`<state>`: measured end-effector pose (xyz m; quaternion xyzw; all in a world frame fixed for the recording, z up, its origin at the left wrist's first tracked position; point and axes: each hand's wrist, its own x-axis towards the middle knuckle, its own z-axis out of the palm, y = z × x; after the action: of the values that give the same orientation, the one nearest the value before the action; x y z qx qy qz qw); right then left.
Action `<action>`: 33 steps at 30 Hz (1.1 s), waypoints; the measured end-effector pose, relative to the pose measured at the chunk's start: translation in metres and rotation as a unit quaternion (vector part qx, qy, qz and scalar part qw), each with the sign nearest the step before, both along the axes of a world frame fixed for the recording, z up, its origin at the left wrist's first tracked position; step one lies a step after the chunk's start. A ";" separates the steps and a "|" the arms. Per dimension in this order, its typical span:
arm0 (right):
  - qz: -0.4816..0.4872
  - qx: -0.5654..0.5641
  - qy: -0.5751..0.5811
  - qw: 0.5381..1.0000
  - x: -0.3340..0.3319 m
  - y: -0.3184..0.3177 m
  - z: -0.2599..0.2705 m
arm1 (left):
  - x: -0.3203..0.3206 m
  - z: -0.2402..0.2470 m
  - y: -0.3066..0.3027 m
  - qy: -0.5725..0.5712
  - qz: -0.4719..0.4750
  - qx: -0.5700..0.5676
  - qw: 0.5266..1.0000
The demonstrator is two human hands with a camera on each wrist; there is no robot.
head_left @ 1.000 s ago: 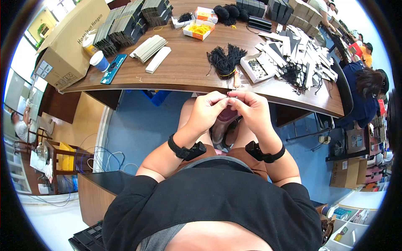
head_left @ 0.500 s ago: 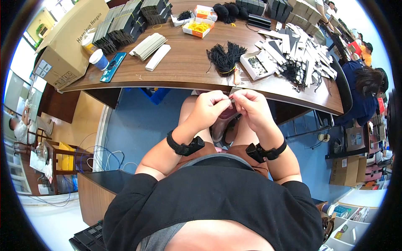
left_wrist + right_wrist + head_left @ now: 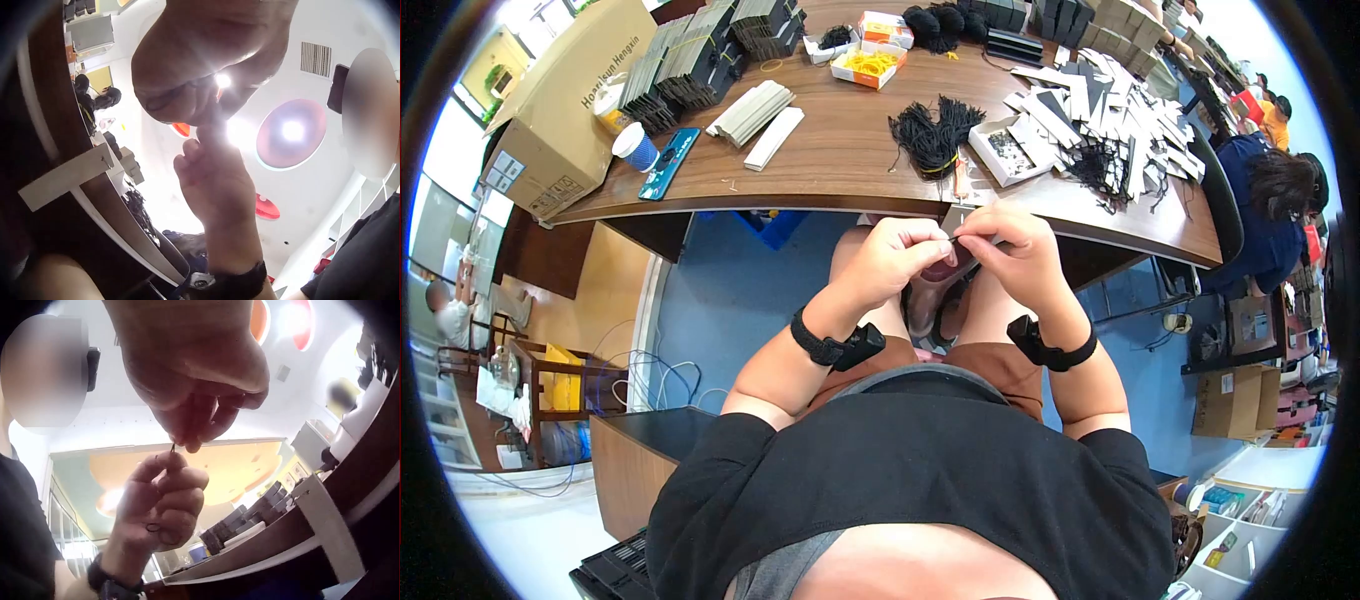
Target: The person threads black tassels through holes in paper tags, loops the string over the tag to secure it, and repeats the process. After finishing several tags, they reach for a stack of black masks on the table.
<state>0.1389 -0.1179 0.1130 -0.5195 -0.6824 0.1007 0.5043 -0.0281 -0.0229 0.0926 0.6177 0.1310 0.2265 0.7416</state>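
Observation:
Just off the table's front edge, my left hand (image 3: 895,262) and right hand (image 3: 1017,252) meet fingertip to fingertip. A short dark cord (image 3: 173,448) runs between them, pinched by thumb and forefinger on each side. In the right wrist view my left hand (image 3: 165,500) has its other fingers curled, and a thin dark loop (image 3: 152,527) shows near its palm. My right hand (image 3: 194,369) is above it there. The left wrist view shows a pale strip (image 3: 65,178) at the table edge. Beyond the hands lies a bundle of black cords (image 3: 935,140).
A white tray of small parts (image 3: 1003,150) and a heap of white and black strips (image 3: 1100,115) lie at the right. Farther left are pale strips (image 3: 752,108), a blue cup (image 3: 635,146) and a cardboard box (image 3: 565,110). A yellow-filled box (image 3: 868,64) stands at the back.
My right hand has shifted slightly right and its fingertips have drawn a little away from the left ones. The dark cord now shows between them.

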 end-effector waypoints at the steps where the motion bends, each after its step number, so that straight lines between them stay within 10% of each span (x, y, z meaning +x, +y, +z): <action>1: 0.003 -0.009 0.038 0.999 -0.002 -0.001 -0.001 | 0.004 -0.007 0.001 -0.009 0.009 0.032 0.999; 12: -0.159 0.193 -0.261 0.932 0.005 -0.011 -0.029 | 0.006 -0.024 0.017 0.106 0.119 0.236 0.959; 15: -0.175 0.202 -0.250 0.931 -0.004 -0.016 -0.044 | 0.004 -0.029 0.018 0.006 -0.007 -0.290 0.957; 19: -0.162 0.186 -0.236 0.940 -0.016 -0.020 -0.050 | 0.008 -0.032 0.008 -0.028 -0.036 -0.469 0.882; 27: -0.165 0.087 -0.085 0.979 -0.017 -0.006 -0.032 | 0.011 -0.028 -0.011 0.001 0.078 -0.009 0.997; 33: -0.080 -0.072 0.110 0.988 -0.013 -0.001 -0.036 | 0.011 -0.039 0.000 0.030 0.039 0.020 0.999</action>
<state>0.1259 -0.1187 0.0766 -0.5932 -0.5698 0.1651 0.5442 -0.0173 -0.0234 0.0536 0.6330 0.1725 0.2391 0.7158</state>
